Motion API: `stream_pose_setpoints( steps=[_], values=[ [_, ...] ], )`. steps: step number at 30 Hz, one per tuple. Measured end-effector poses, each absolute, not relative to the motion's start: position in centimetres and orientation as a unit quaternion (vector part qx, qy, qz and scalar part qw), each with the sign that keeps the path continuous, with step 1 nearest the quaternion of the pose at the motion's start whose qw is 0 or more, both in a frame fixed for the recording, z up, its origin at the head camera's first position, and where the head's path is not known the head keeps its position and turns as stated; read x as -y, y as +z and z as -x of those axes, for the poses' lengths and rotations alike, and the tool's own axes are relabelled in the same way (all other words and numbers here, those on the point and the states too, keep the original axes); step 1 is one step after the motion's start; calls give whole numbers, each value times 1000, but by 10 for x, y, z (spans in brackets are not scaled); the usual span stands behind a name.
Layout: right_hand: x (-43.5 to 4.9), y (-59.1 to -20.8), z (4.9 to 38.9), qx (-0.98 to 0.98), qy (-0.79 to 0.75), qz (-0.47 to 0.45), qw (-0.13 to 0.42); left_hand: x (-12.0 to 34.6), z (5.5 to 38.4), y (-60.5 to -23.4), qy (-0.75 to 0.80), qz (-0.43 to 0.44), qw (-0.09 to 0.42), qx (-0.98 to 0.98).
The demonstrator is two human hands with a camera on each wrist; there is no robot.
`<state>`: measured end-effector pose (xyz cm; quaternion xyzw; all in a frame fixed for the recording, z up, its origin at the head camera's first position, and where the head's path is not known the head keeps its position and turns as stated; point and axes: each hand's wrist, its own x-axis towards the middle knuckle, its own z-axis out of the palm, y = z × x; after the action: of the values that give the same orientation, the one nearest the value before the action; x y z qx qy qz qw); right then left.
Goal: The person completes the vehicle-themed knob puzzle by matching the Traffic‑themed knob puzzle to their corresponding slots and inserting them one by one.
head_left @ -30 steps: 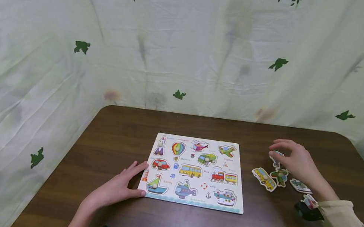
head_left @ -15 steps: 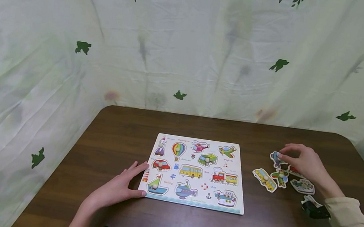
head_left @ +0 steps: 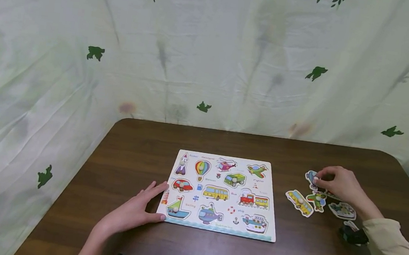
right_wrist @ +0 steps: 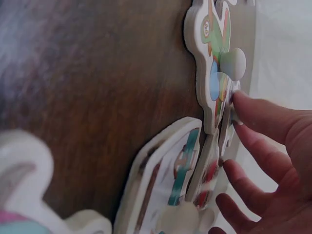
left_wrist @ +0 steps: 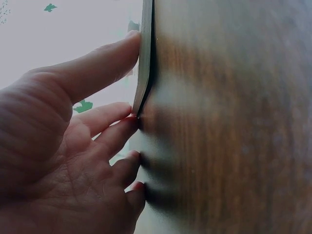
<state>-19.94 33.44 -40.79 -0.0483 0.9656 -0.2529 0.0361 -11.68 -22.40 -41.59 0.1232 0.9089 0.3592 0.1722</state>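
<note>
My left hand [head_left: 134, 210] rests at the left edge of a white puzzle board [head_left: 215, 232] printed with vehicles. Its thumb and fairly straight fingers touch the board's edge and the table, as the left wrist view shows. Over the loose pieces to the right, my right hand [head_left: 341, 186] pinches the knob of a blue puzzle piece [head_left: 310, 178] between thumb and forefinger. That piece's picture is partly hidden by the fingers. Just in front of it lies a green airplane piece [head_left: 317, 201], whose white knob [right_wrist: 234, 63] stands out in the right wrist view.
A yellow bus piece [head_left: 300, 203] lies nearest the board. A ship piece [head_left: 342, 210] sits below my right hand, and a reddish piece [right_wrist: 209, 170] is mostly covered. Another piece is partly hidden by the black wrist camera [head_left: 353, 235]. A patterned curtain [head_left: 213, 52] hangs behind the table.
My right hand shifted right and slightly toward me, uncovering more of the pieces, and its thumb and forefinger came down onto the blue piece's knob. The left hand stayed on the board's edge.
</note>
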Motion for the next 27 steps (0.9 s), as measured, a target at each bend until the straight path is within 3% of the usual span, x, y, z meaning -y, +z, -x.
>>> stream_pose_setpoints(
  steps=[27],
  values=[
    [-308,-405,188,-948,-299,107,9,224,118,-417,359,-119,177,-909]
  ],
)
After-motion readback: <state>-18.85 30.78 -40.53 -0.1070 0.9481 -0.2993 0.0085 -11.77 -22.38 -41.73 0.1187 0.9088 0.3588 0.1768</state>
